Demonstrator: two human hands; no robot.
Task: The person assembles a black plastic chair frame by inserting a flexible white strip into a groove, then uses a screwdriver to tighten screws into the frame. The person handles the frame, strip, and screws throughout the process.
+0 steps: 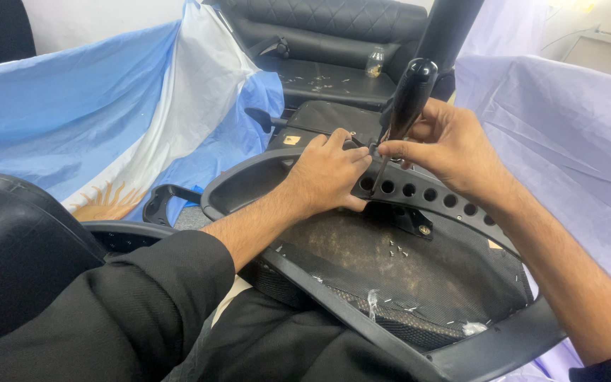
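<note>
Lying across the person's lap, a curved black plastic chair frame point(305, 279) with mesh backing shows a row of round holes at 3 o'clock. Left hand point(327, 173) presses the rim, fingers curled. Right hand point(454, 145) grips a glossy black-handled screwdriver point(408, 99) at 12 o'clock. Small metal staples point(396, 249) dot the mesh.

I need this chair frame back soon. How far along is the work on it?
Done: loose staples lie on the mesh. In hand: the right hand works a black-handled screwdriver at the perforated frame bar, which the left hand steadies. Left: the mesh is not yet off the frame.
</note>
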